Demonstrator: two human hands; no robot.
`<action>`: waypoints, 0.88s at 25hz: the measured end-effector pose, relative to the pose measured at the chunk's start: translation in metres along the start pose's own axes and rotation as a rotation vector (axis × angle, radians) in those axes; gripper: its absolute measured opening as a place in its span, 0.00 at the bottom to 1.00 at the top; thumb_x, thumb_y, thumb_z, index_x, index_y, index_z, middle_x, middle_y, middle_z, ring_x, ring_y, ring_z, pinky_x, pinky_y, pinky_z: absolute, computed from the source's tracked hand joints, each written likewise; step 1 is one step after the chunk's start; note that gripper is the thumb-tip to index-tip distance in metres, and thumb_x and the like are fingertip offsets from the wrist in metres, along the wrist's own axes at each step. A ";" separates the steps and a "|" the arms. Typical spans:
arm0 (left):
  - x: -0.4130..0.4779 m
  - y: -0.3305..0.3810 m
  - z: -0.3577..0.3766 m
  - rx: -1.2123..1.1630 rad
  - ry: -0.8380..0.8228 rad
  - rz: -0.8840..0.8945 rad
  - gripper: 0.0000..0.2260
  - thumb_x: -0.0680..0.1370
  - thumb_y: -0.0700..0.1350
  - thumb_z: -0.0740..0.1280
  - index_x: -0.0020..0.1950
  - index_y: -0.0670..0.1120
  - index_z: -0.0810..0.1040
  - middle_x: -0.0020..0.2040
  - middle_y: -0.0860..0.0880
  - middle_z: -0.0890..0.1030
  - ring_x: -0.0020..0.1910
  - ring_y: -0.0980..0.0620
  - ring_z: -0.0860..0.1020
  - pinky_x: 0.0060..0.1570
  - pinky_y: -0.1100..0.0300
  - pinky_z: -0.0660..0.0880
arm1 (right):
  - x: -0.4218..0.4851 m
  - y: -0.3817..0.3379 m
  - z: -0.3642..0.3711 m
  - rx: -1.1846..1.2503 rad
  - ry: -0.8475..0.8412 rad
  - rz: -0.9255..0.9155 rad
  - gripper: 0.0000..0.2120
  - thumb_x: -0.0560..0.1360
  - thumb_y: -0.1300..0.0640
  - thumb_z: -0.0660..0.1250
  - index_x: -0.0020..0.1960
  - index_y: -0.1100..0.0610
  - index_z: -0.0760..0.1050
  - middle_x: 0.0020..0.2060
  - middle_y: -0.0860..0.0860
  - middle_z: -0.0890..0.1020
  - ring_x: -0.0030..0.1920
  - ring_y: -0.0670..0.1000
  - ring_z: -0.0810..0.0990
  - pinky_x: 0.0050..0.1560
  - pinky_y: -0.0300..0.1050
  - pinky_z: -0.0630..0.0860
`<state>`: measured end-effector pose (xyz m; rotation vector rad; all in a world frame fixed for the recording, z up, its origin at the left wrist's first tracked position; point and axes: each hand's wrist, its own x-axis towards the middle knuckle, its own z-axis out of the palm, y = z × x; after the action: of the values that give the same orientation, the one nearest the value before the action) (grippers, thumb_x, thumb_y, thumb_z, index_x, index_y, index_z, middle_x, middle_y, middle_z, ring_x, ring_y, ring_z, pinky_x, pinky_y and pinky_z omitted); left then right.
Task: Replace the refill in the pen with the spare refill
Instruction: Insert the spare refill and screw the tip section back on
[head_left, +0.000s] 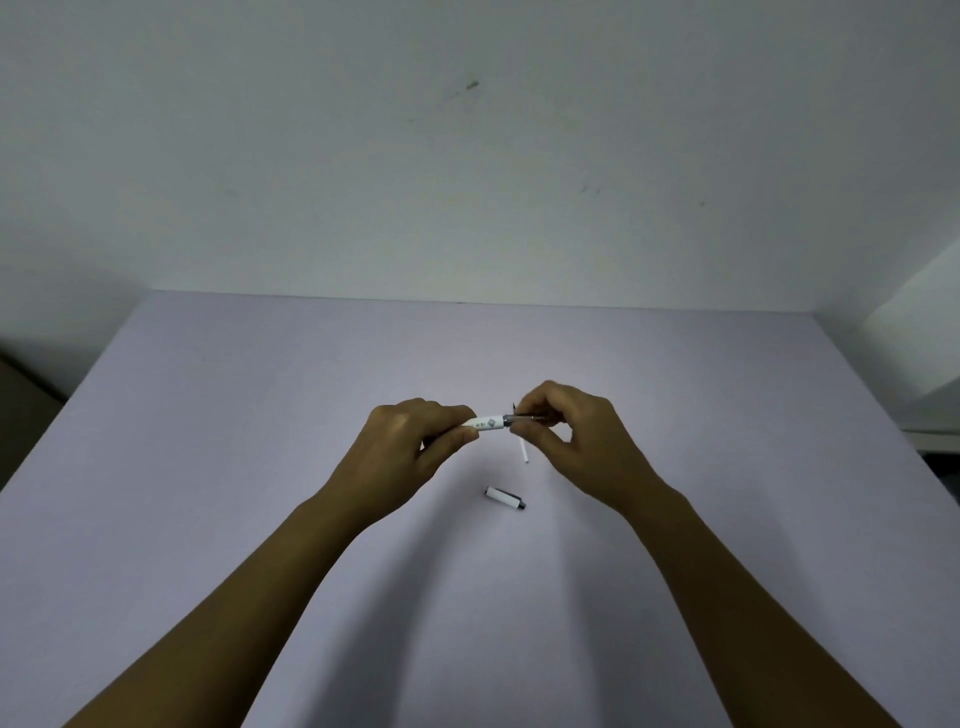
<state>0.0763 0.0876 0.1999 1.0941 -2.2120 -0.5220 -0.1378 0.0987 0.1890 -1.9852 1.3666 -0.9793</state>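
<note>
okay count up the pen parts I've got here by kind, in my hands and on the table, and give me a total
Pen barrels, held by the left hand and right hand: 1, white pen barrel
Pen caps lying on the table: 1, white pen cap
Loose refills on the table: 1, thin white refill, partly hidden
Total: 3

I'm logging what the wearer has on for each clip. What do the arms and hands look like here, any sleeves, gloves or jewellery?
Both forearms are bare as far as the frame shows: no sleeves or cuffs in view. The left hand and right hand are ungloved. No watch, bracelet or ring shows on the visible wrists and fingers, though the dim light could hide something small.
</note>
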 end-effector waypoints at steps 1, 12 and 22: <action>0.000 0.000 0.000 -0.003 -0.003 0.002 0.06 0.77 0.47 0.64 0.46 0.48 0.79 0.27 0.52 0.72 0.32 0.53 0.68 0.32 0.66 0.63 | 0.001 0.000 0.000 -0.032 0.009 -0.012 0.07 0.75 0.51 0.64 0.44 0.53 0.76 0.37 0.46 0.81 0.40 0.45 0.79 0.43 0.35 0.75; -0.005 -0.003 -0.005 -0.026 -0.015 -0.028 0.08 0.76 0.49 0.62 0.45 0.48 0.79 0.27 0.54 0.69 0.31 0.57 0.68 0.32 0.69 0.63 | 0.003 -0.003 -0.002 -0.093 -0.029 -0.058 0.08 0.72 0.51 0.69 0.48 0.53 0.77 0.41 0.45 0.81 0.44 0.42 0.78 0.47 0.37 0.75; -0.006 -0.007 -0.004 -0.060 -0.091 -0.015 0.11 0.77 0.51 0.60 0.44 0.47 0.78 0.28 0.46 0.73 0.30 0.50 0.67 0.31 0.60 0.65 | 0.002 -0.004 -0.004 -0.169 0.006 -0.119 0.05 0.71 0.51 0.70 0.44 0.53 0.80 0.35 0.43 0.81 0.37 0.42 0.76 0.42 0.34 0.70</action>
<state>0.0857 0.0881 0.1969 1.0761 -2.2526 -0.6521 -0.1387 0.0981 0.1946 -2.2129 1.3876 -0.9494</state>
